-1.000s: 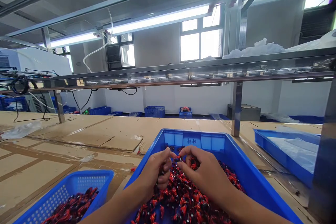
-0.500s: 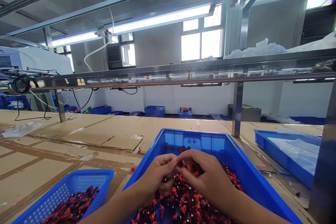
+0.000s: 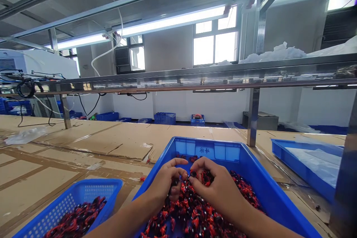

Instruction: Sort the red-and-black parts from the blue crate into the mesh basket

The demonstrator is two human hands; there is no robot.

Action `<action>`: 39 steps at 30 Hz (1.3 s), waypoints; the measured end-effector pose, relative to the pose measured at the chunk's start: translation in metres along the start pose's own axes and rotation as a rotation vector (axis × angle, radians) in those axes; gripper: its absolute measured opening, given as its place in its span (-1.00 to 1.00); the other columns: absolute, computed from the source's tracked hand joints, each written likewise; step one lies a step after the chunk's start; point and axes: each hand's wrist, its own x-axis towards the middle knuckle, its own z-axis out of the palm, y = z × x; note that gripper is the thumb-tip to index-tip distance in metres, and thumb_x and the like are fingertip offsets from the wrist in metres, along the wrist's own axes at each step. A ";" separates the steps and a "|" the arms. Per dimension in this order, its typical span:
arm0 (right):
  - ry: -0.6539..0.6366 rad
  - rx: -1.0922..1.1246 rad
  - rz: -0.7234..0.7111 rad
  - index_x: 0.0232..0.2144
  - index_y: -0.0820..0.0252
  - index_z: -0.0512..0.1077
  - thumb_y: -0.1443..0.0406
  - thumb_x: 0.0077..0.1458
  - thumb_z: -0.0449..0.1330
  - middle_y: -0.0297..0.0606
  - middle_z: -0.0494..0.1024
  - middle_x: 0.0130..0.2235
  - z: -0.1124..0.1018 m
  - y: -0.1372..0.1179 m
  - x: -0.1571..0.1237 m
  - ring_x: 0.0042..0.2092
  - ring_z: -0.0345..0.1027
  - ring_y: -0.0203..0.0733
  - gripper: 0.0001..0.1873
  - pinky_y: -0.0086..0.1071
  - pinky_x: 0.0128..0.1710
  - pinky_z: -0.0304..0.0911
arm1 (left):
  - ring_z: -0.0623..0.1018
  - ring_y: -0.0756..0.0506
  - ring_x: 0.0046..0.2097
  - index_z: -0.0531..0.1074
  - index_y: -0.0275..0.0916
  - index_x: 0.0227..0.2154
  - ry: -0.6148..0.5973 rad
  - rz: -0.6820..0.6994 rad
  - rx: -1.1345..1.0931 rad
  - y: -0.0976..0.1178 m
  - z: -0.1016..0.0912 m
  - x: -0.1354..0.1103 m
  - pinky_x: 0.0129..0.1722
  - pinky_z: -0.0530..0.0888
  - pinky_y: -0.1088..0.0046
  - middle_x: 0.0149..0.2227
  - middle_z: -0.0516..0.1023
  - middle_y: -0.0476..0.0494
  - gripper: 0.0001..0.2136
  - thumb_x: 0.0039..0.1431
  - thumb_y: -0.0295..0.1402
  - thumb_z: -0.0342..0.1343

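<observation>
Above a deep blue bin [image 3: 252, 156], my two hands work close together, fingertips a little apart. The bin holds a loose heap of small red-and-black pieces [image 3: 192, 208] with shiny dark parts; their exact kind is too small to tell. My right hand [image 3: 220, 182] is closed, with one small red-and-black piece [image 3: 193, 173] pinched at thumb and forefinger. My left hand [image 3: 167, 180] has its forefinger lifted and its other fingers curled in. Something dark shows among those curled fingers, but I cannot make out what it is.
A perforated blue basket [image 3: 113, 189] with more red-and-black pieces stands at the left. On the right is a shallow blue tray [image 3: 281, 150] with white sheeting. A metal post [image 3: 252, 119] rises behind the bin, and a metal shelf [image 3: 167, 81] crosses above the cardboard-covered table [image 3: 111, 137].
My left forefinger and thumb have come off the piece at my right fingertips and spread apart. The right hand stays almost in place, still pinching. The view has shifted slightly.
</observation>
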 end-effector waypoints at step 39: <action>-0.425 0.830 0.600 -0.19 0.10 0.41 0.09 0.09 0.24 -0.46 0.32 -0.47 0.019 0.022 0.003 -0.68 0.04 -0.50 -0.71 -0.65 -0.84 -0.18 | 0.05 0.22 -0.72 0.30 -0.19 -0.09 -0.206 -0.031 -0.413 0.007 -0.003 -0.004 -0.75 -0.05 0.65 -0.37 0.39 0.09 -0.66 0.04 -0.57 0.03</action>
